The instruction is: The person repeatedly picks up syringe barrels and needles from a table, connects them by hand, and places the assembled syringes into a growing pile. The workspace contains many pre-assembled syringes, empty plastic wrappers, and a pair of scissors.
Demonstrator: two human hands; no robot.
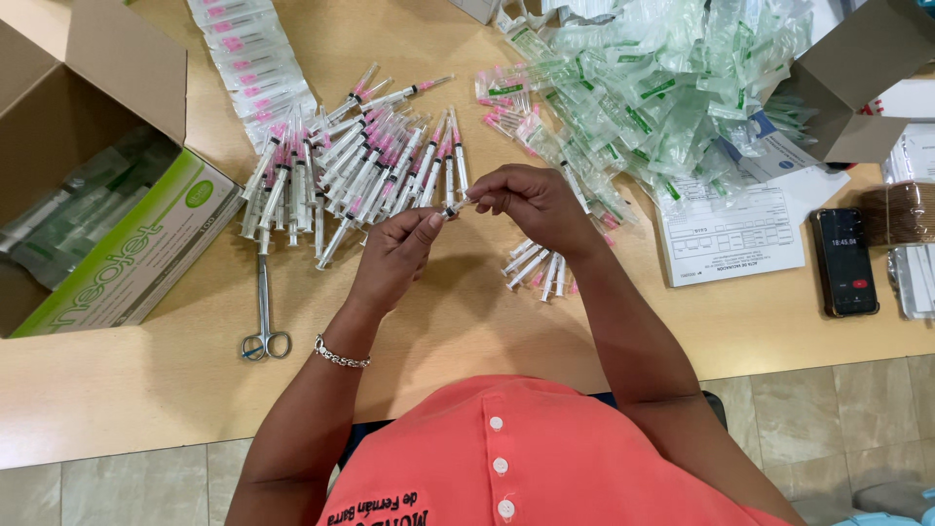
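Pinching one small syringe (pixel 454 207) between left hand (pixel 401 255) and right hand (pixel 531 202) above the counter (pixel 467 321), the person risks a needle prick if fingers slip.

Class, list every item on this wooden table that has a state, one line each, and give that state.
Small clear syringe: pinched between both hands.
Left hand: fingers closed on the syringe.
Right hand: fingers closed on the syringe.
Pile of pink-capped syringes: unwrapped, lying loose.
Brown cardboard box: flaps open.
Metal scissors: closed, lying flat.
Black smartphone: screen lit.
Heap of clear green-printed wrappers: crumpled.
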